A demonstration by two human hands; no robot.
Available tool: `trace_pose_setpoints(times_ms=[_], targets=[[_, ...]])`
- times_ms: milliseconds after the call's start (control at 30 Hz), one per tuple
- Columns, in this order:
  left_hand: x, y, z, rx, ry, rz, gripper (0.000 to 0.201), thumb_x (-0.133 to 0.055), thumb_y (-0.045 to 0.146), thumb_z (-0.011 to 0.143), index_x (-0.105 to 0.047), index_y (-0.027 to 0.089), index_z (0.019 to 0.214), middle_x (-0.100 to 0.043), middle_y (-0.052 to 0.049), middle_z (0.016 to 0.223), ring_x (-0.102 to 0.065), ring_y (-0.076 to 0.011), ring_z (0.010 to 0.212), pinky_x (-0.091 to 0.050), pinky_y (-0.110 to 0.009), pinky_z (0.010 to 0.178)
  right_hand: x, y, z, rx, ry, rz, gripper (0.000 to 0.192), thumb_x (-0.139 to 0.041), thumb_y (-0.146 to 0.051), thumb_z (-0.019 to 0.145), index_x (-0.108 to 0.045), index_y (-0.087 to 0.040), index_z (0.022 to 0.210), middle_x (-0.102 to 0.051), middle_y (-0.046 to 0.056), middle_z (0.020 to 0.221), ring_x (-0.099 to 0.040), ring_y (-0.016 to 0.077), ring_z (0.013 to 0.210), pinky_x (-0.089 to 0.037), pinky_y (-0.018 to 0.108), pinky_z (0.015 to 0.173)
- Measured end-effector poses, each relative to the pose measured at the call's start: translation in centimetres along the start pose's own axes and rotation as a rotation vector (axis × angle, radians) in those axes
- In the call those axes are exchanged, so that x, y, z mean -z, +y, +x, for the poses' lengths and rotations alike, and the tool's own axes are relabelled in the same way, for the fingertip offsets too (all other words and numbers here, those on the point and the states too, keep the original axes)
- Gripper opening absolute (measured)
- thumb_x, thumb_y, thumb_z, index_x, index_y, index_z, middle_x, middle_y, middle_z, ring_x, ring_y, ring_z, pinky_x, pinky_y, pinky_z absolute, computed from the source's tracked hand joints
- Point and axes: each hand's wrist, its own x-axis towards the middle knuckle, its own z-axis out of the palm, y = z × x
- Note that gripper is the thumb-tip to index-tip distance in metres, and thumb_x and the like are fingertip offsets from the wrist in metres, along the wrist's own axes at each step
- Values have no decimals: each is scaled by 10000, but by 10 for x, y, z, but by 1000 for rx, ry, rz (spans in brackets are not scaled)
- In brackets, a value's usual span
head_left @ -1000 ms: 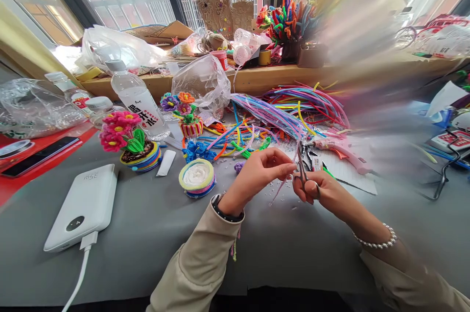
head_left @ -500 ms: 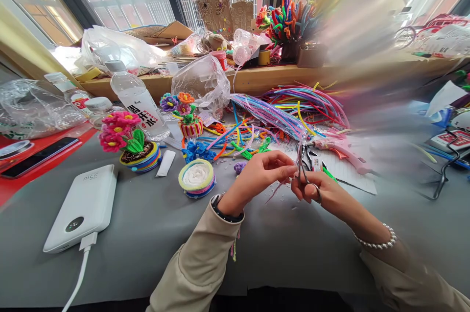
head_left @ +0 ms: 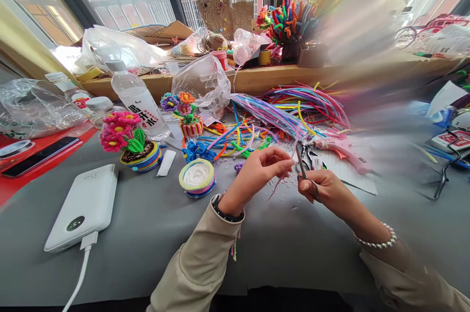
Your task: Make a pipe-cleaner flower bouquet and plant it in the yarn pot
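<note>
My left hand (head_left: 265, 169) is closed in a pinch on a thin pale pink pipe cleaner (head_left: 273, 190), whose tail hangs below the fingertips. Its upper part rises toward the scissor blades. In my right hand (head_left: 328, 190) is a pair of scissors (head_left: 301, 163), blades pointing up and just right of the left fingertips. Small pale clippings lie on the grey table (head_left: 279, 258) beneath. Left of my hands sits a round pot (head_left: 197, 178) wrapped in coloured pipe cleaners, with white filling, beside a blue pipe-cleaner piece (head_left: 200, 152) and a purple one (head_left: 239, 167).
Loose pipe cleaners (head_left: 271, 111) lie behind my hands, with a pink glue gun (head_left: 343, 152) on paper to the right. Pink flowers (head_left: 119, 131) in a pot, a water bottle (head_left: 137, 101) and a white power bank (head_left: 81, 206) with its cable stand left.
My right hand and the scissors have drawn slightly right, away from the left fingertips. The left hand has shifted a little left, still pinching the pipe cleaner.
</note>
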Motion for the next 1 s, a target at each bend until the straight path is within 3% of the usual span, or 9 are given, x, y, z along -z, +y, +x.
trace_pose_setpoints(times_ms=[200, 333, 600, 1000], targets=[[0, 0, 0, -30, 14, -29, 171, -642, 277, 661, -566, 129, 698, -515, 36, 586, -466, -48, 533, -374, -184, 536, -1, -1, -2, 5, -107, 69, 637, -250, -763, 670, -458, -162, 621, -407, -17, 531, -378, 102, 500, -296, 235, 477], [0, 0, -1, -17, -51, -24, 142, -633, 246, 673, -563, 125, 692, -525, 36, 576, -478, -48, 529, -376, -181, 535, -1, -2, -3, 9, -149, 40, 673, -227, -784, 643, -480, -166, 728, -432, -5, 609, -386, 117, 558, -318, 241, 503], [0, -1, -2, -2, -195, -31, 133, -604, 235, 701, -533, 126, 676, -577, 14, 575, -537, -72, 534, -395, -196, 544, 0, -2, -1, 47, -71, -16, 658, -255, -796, 614, -449, -167, 623, -406, -11, 569, -362, 114, 542, -313, 240, 498], [0, -1, 0, 11, -96, 37, 161, -633, 256, 661, -547, 121, 661, -536, 25, 601, -489, -56, 539, -376, -191, 537, 0, 1, -1, -73, 19, -16, 617, -371, -751, 633, -449, -157, 485, -421, -10, 462, -351, 87, 437, -263, 236, 457]])
